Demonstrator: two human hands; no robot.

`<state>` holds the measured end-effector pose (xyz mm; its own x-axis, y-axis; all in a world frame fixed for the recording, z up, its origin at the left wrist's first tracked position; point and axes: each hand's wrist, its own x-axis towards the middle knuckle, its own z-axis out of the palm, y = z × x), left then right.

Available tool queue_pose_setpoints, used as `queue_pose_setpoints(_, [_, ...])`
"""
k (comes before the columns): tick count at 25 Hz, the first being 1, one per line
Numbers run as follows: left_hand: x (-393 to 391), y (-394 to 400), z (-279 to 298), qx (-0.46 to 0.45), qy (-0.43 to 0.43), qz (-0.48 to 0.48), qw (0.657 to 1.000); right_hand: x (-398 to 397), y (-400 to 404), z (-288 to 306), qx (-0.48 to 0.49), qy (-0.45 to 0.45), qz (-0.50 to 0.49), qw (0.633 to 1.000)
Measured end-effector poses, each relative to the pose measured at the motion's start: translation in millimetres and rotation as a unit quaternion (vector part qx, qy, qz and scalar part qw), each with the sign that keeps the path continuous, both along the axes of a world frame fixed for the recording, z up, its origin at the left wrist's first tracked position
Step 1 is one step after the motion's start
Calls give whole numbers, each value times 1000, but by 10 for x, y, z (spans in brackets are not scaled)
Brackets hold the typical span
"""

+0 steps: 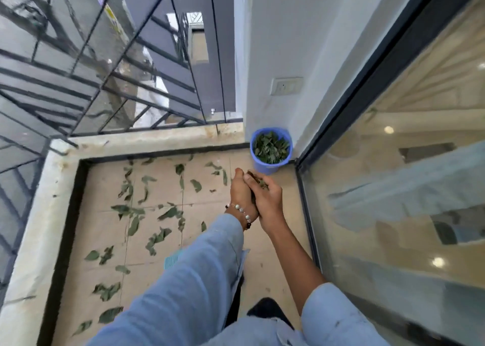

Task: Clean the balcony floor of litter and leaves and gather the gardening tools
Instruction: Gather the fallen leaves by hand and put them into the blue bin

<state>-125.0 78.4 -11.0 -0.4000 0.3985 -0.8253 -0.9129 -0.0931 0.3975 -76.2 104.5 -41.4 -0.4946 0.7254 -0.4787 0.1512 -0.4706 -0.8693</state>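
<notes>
Just short of the blue bucket [271,150] in the corner, my left hand [241,193] and right hand [265,197] cup a clump of leaves [258,181], fingers curled round it. I'd carry it over the rim before opening (many leaves litter the floor [275,240]).

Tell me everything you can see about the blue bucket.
The blue bucket is round, looks like plastic, and stands upright on the tiled floor in the far corner, where the white wall meets the glass door's dark frame. It is open-topped and nearly full of green leaves. Neither hand touches it; the cupped hands are in front of it.
</notes>
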Motion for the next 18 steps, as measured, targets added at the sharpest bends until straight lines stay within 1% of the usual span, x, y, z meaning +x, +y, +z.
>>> queue_pose_setpoints(2, [-314,349,-16,10,3,-13,1000,-298,369,-38,8,-9,-34,999])
queue_pose_setpoints(3, [-489,569,-83,-3,-1,-29,1000,-473,602,-120,-2,-24,-54,998])
queue_pose_setpoints(4, [-548,627,-109,-3,-5,-31,999,-520,671,-116,-4,-28,-65,997])
queue_pose_setpoints(6, [-774,925,-271,8,-11,-44,999,-703,988,-210,-33,-30,-87,995])
queue_pose_setpoints(9, [-1155,1536,-666,1,-3,-66,998,-1034,1688,-528,-95,-22,-138,986])
queue_pose_setpoints(11, [-1350,1894,-935,-29,4,-81,996,-1219,2131,-823,-127,-23,-160,979])
queue_pose_setpoints(13, [-1516,2262,-1352,-49,-17,-89,995,-1402,2528,-1216,-143,-22,-167,975])
queue_pose_setpoints(15, [-1628,2537,-1742,-53,-20,-96,994,-1533,2848,-1597,-139,-29,-161,977])
queue_pose_setpoints(18, [-1778,2970,-2498,-49,-24,-99,994,-1734,3285,-2386,-122,-53,-142,981])
